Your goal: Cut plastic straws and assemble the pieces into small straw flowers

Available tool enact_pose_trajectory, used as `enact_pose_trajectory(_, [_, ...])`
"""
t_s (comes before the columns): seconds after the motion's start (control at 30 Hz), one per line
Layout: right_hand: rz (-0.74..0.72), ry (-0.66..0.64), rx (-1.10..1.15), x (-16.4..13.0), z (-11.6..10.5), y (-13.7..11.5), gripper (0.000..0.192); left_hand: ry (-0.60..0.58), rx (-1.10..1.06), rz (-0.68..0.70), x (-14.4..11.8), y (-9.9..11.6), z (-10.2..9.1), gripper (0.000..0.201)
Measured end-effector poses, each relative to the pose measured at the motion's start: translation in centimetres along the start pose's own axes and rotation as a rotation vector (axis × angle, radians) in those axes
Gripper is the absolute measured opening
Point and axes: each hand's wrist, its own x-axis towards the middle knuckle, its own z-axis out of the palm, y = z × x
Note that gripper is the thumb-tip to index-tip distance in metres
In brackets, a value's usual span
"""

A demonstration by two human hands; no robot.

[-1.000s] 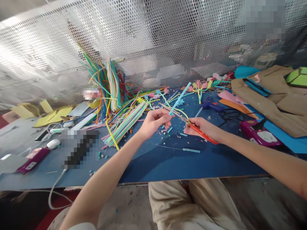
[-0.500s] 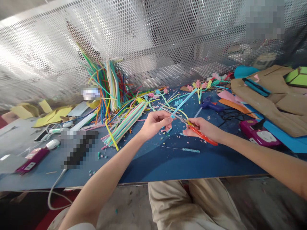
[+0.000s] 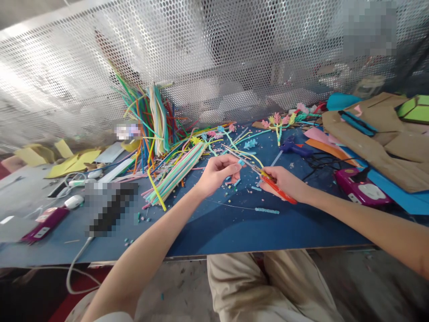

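My left hand [image 3: 221,175] pinches a short light-blue pipe cleaner stub [image 3: 241,163] between thumb and fingertips. Red-and-yellow handled scissors [image 3: 276,188] are in my right hand [image 3: 280,178], their blades pointing left, close to the stub. I cannot tell whether the blades touch it. Cut bits of blue and pink lie on the blue tabletop below my hands. Nearer the front edge rests a twisted light-blue piece [image 3: 267,210] with a thin wire running left from it. A blue leaf-shaped piece [image 3: 250,143] lies behind the scissors.
Bundled pastel pipe cleaners [image 3: 177,172] lie left of my hands, with more standing upright [image 3: 157,118] behind. A purple glue gun [image 3: 295,147], a magenta power box [image 3: 363,185] and brown cardboard [image 3: 378,138] are on the right. A perforated metal screen [image 3: 201,67] closes off the back.
The long blue length that stuck out up and right from my left hand is gone, leaving a short stub. The scissors have shifted slightly left; my left hand has barely moved.
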Motion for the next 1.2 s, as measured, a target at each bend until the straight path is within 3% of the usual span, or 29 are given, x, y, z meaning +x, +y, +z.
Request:
enact_pose_trajectory(0.13, [-0.044,0.111,0.116,0.5,0.1,0.5,0.036,0.052,-0.014,-0.016,0.1,-0.2,0.5,0.029])
enact_pose_trajectory(0.37, [-0.089,0.322,0.456,0.8,0.5,-0.1,0.037,0.083,0.065,-0.121,0.1,-2.0,2.4,0.04])
enact_pose_trajectory(0.7, [-0.047,0.259,0.657,0.5,0.9,-0.5,0.03,-0.013,0.148,-0.144,-0.4,-2.6,3.4,0.041])
enact_pose_trajectory(1.03, [-0.094,0.159,0.705,0.4,0.8,0.0,0.031,-0.165,-0.047,-0.227,-0.3,-3.2,3.5,0.042])
enact_pose_trajectory(1.13, [-0.101,0.155,0.695,0.2,0.8,-0.2,0.03,-0.222,0.066,-0.177,-0.5,-3.0,3.3,0.044])
enact_pose_trajectory(1.2, [-0.094,0.152,0.689,0.2,0.7,-0.3,0.03,-0.207,0.286,-0.045,-0.5,-2.8,2.9,0.045])
